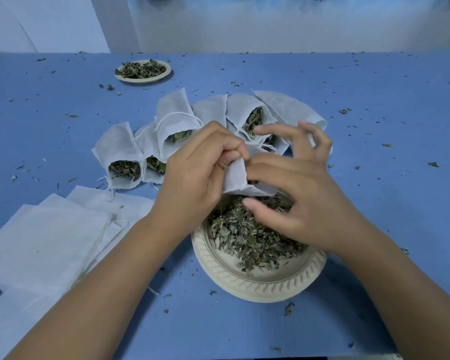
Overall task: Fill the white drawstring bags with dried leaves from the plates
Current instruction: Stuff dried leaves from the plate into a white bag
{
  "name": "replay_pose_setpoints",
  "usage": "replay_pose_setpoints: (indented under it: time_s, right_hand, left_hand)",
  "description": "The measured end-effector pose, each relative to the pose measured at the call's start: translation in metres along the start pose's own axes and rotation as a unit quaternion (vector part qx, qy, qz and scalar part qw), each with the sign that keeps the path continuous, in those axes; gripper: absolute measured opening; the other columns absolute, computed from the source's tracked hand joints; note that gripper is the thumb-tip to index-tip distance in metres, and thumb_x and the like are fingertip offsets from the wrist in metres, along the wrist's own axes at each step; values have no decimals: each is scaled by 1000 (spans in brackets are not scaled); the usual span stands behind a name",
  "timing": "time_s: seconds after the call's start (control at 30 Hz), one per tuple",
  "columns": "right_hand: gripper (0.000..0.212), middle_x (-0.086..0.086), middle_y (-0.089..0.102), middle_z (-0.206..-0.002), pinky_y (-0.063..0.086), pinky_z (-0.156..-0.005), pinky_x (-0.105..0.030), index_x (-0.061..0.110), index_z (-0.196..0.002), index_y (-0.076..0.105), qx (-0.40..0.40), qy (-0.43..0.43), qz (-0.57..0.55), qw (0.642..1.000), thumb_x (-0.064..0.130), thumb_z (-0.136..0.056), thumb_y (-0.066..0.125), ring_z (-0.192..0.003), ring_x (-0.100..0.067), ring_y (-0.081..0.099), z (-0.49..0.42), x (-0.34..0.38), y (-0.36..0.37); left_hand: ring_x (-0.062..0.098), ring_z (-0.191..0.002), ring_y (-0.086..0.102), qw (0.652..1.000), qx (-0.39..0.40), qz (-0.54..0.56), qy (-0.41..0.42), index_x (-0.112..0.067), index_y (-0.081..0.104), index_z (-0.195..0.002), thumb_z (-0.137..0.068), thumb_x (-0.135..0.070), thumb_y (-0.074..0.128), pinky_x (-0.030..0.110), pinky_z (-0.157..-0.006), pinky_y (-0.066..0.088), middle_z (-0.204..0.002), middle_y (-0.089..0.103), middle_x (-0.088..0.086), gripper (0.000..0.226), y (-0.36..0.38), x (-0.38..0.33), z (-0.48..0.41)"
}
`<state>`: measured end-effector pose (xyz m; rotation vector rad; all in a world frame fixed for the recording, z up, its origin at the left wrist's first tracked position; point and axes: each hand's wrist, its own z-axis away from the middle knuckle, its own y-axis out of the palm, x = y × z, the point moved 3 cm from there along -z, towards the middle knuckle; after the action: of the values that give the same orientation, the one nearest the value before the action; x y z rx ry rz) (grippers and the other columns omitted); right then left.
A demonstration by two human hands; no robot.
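My left hand grips the edge of a white drawstring bag above the near plate, which holds a heap of dried leaves. My right hand pinches the bag's other edge with index finger and thumb, its other fingers spread above the leaves. Behind my hands lie several filled bags with leaves showing at their mouths. A stack of empty flat bags lies at the near left.
A second plate of dried leaves stands at the far left of the blue table. Leaf crumbs are scattered over the cloth. A white wall rises behind the table's far edge.
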<state>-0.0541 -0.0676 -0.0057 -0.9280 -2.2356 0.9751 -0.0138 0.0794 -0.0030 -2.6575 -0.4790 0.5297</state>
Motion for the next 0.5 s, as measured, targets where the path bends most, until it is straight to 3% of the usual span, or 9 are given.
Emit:
replay_pose_setpoints:
  time_s: [0.1, 0.13, 0.23, 0.27, 0.33, 0.4, 0.43, 0.5]
  right_hand:
    - [27, 16, 69, -101, 15, -105, -44, 19, -91, 73, -83, 3, -3, 997, 36, -90, 52, -126, -20, 47, -1, -3, -17]
    - [33, 16, 69, -102, 13, -107, -45, 20, -92, 73, -55, 3, 7, 998, 39, -92, 46, -128, -20, 45, -2, -2, -16]
    - [53, 16, 65, -107, 6, -114, -50, 21, -95, 69, 125, 9, 36, 991, 51, -94, 25, -140, -15, 27, 0, 2, 7]
    - [53, 14, 65, -106, 7, -114, -51, 18, -93, 69, 133, 17, 6, 991, 50, -94, 26, -140, -14, 28, 1, 3, 9]
    - [44, 6, 68, -97, 21, -108, -48, 13, -81, 69, 22, 62, -128, 990, 36, -95, 34, -123, -16, 48, -1, -3, -3]
    - [39, -4, 65, -75, 37, -87, -41, 10, -63, 60, -106, 112, -241, 958, 24, -92, 38, -86, -21, 58, 1, -15, -19]
    - [38, -7, 58, -66, 39, -75, -36, 8, -58, 54, -105, 133, -262, 950, 24, -90, 42, -71, -22, 54, 1, -20, -23]
    - [34, -5, 55, -68, 38, -65, -29, 9, -63, 58, 30, 162, -248, 955, 34, -86, 59, -66, -19, 51, 0, -23, -17]
  left_hand:
    - [3, -74, 42, 1000, -16, -2, -12, 7, 63, -82, -95, 7, 44, 8, -72, 34, -80, 51, 4, 23, -3, 4, -1]
    - [4, -74, 42, 1000, -20, 0, -13, 7, 63, -81, -95, 6, 44, 9, -71, 34, -79, 51, 5, 23, -4, 4, -1]
    - [0, -75, 40, 1000, -3, 11, 9, 6, 63, -80, -94, 6, 43, 7, -73, 33, -79, 52, 5, 24, 0, -2, 0]
    - [-1, -76, 39, 1000, 1, 11, 14, 6, 63, -80, -94, 6, 43, 6, -74, 33, -79, 52, 4, 24, 1, -3, 0]
    - [-1, -75, 39, 1000, -12, -4, 5, 7, 62, -80, -94, 7, 43, 6, -73, 33, -78, 52, 5, 24, -1, 2, 0]
    - [-4, -70, 37, 998, -43, -23, -28, 6, 61, -82, -95, 7, 43, 7, -70, 32, -79, 53, 6, 23, -5, 9, -1]
    - [-5, -70, 38, 997, -56, -30, -46, 5, 61, -83, -95, 6, 43, 7, -69, 32, -80, 52, 4, 22, -7, 12, 0]
    - [-8, -71, 41, 995, -65, -36, -67, 3, 61, -85, -95, 5, 43, 7, -67, 31, -83, 50, 1, 21, -7, 13, 0]
